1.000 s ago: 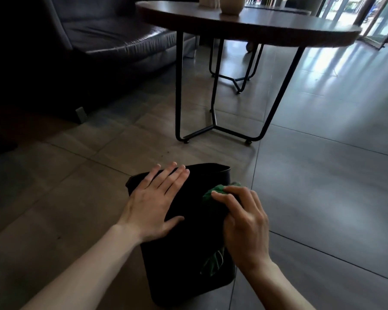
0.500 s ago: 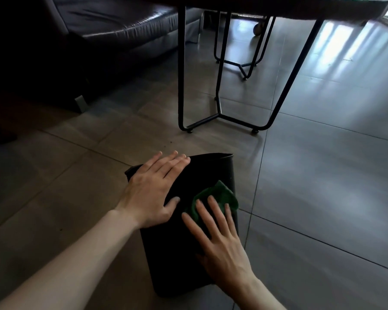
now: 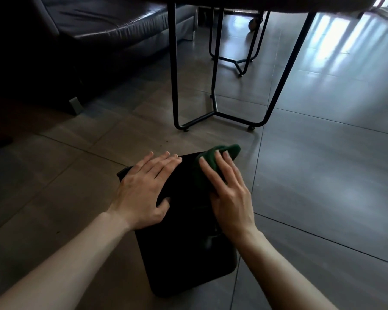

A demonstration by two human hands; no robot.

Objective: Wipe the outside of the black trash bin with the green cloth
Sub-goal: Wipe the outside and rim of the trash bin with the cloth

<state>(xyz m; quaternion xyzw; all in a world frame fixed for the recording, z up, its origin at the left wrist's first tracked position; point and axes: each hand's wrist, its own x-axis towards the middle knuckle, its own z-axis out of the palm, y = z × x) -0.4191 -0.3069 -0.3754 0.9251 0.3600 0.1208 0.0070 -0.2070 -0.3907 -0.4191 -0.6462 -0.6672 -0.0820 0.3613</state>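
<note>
The black trash bin (image 3: 184, 249) lies on its side on the tiled floor, its far end pointing toward the table. My left hand (image 3: 143, 191) rests flat on the bin's upper side near its far left corner, fingers together, holding nothing. My right hand (image 3: 229, 193) lies flat on the green cloth (image 3: 220, 157), pressing it against the bin's far right edge. Part of the cloth sticks out past my fingertips and over the bin's edge.
A table with black metal legs (image 3: 215, 108) stands just beyond the bin. A dark leather sofa (image 3: 103, 25) fills the upper left. A second metal frame (image 3: 240, 61) stands further back. Open grey floor tiles (image 3: 323, 164) stretch to the right.
My right hand has slid the green cloth forward along the bin from its middle to its far right edge. My left hand stays flat on the bin. The view has tilted further down.
</note>
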